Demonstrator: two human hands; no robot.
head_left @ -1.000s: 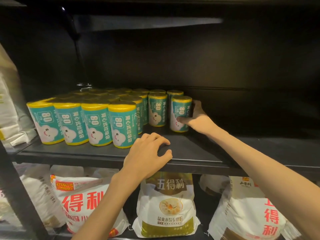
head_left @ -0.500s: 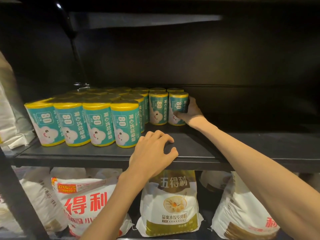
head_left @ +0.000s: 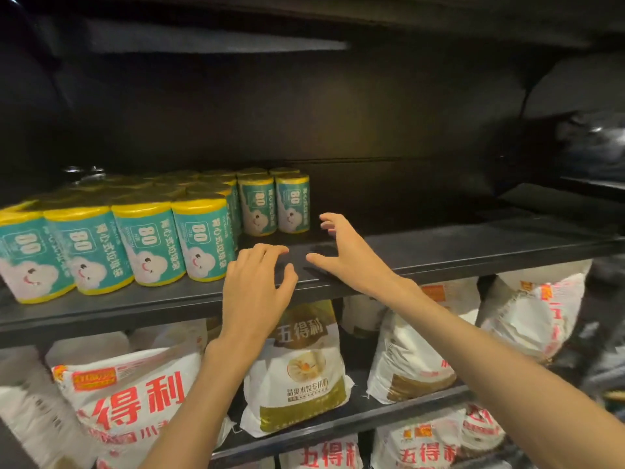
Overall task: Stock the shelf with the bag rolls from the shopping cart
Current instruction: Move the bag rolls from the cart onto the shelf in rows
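Right hand (head_left: 350, 255) apparently off the roll (head_left: 292, 204) now

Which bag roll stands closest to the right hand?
The rightmost bag roll, end of the set-back row; nothing stands between it and the open right hand.

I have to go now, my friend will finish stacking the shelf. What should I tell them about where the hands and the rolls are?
Left hand: open, resting on the shelf front edge, holding nothing.
Right hand: open, fingers spread, above the shelf just right of the last roll, not touching it.
Bag rolls: standing upright in rows on the shelf's left part.
Done: that roll is placed.
Left: the shelf's right part is bare. The cart is out of view, so fetch more from it.
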